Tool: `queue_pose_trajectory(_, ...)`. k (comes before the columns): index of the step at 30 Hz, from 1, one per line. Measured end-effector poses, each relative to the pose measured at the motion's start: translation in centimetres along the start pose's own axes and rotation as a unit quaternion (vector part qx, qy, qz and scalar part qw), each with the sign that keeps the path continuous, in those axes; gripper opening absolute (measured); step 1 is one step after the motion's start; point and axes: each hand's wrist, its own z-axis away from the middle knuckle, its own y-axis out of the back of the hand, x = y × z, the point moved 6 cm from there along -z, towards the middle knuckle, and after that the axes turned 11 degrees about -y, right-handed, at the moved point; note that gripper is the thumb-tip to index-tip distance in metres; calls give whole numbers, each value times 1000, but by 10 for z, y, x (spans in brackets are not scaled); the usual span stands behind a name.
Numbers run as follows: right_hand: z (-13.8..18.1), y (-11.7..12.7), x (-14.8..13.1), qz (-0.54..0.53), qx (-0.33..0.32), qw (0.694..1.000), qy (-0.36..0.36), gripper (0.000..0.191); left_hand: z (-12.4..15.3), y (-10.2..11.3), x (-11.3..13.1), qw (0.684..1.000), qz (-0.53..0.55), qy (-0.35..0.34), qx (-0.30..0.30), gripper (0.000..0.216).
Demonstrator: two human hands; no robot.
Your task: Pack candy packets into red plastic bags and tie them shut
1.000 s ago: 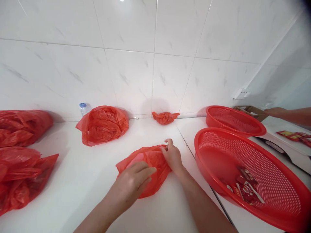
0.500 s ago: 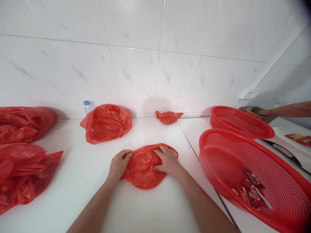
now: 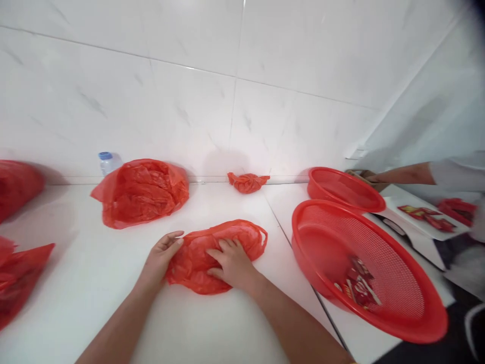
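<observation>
A crumpled red plastic bag point(image 3: 242, 237) lies on the white counter point(image 3: 212, 328) in front of me. My left hand point(image 3: 161, 255) rests at the bag's left edge, fingers stretched out and touching it. My right hand point(image 3: 231, 263) lies flat on top of the bag's middle, fingers spread, pressing it down. Neither hand grips anything.
A stuffed red bag point(image 3: 140, 192) and a blue-capped bottle point(image 3: 108, 162) stand by the tiled wall. A small knotted red bag point(image 3: 247, 182) lies further back. More red bags point(image 3: 18, 273) sit at left. Two red perforated baskets point(image 3: 379, 303) point(image 3: 343, 189) are at right, the nearer holding red packets point(image 3: 358, 288). Another person's arm point(image 3: 405, 174) reaches in at far right.
My right hand slid from the bag's right side onto its middle. My left hand opened at the bag's left edge. The view swung rightward.
</observation>
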Motion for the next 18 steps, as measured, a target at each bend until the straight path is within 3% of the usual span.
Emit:
queue_pose_trajectory(3,15,29,3,-38,85,996,-19,37,1,2,-1,999,18,35,12,51)
queue_pose_trajectory(7,67,92,18,-107,221,967,-69,27,-1,3,-4,998,21,55,16,52)
queue_pose_trajectory(11,124,162,76,-14,278,941,-193,28,-4,7,-11,998,12,66,17,49)
queue_pose_trajectory(14,149,197,156,70,186,923,-330,36,-6,7,-14,998,3,65,14,52)
queue_pose_trajectory(17,169,198,237,99,-30,884,-455,55,-6,5,-13,998,-12,58,17,54)
queue_pose_trajectory(18,174,198,255,100,-59,873,-474,56,-6,5,-12,998,-17,57,19,54)
